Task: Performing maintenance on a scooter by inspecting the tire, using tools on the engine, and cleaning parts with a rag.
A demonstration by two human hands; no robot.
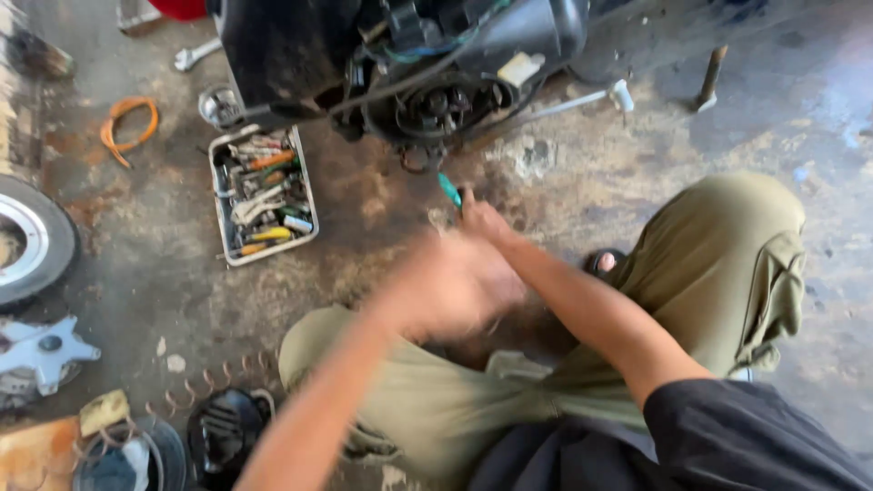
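Screwdriver (450, 190) with the green handle sits pinched in my right hand (482, 221) just below the dark engine casing (436, 100), while my left hand (450, 286) is too blurred to tell its grip, so I judge the tip may slip off into the tool tray (264, 193) side.

A green-handled tool (450, 190) is held in the right hand (482, 221), its tip pointed up at the dark engine (436, 105) of a machine set on the stained concrete floor (582, 191). The left hand (450, 286) is seen blurred just below the right, so its grip cannot be told. A white tray of mixed tools (264, 193) is laid left of the engine, with an orange cord (127, 127) beyond it and a tyre (32, 241) at the left edge. Olive trousers (727, 264) are seen over bent knees.
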